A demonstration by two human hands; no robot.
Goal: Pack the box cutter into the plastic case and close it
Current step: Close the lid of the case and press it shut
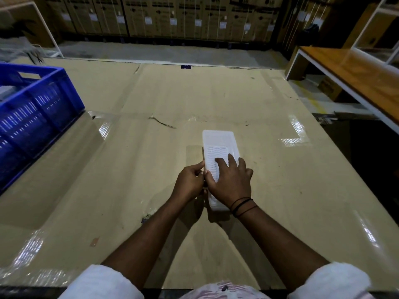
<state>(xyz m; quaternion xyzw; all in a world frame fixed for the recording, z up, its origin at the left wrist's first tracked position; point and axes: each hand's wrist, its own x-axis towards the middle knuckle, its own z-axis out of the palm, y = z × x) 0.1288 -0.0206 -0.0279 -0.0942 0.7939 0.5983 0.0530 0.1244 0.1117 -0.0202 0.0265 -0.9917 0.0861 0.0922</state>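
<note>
A long translucent white plastic case (218, 145) lies lengthwise on the cardboard-covered table (151, 169), its ribbed lid facing up. My right hand (230, 180) rests flat on top of the lid, fingers spread, covering the near half. My left hand (190, 183) pinches the case's left edge between thumb and fingers. The box cutter is not visible; whether it lies inside the case cannot be told.
A blue plastic crate (32, 113) stands at the table's left edge. A wooden bench (356, 76) with a white frame sits to the right. Stacked cardboard cartons (172, 16) line the back wall. Shiny tape strips (295, 134) cross the cardboard surface.
</note>
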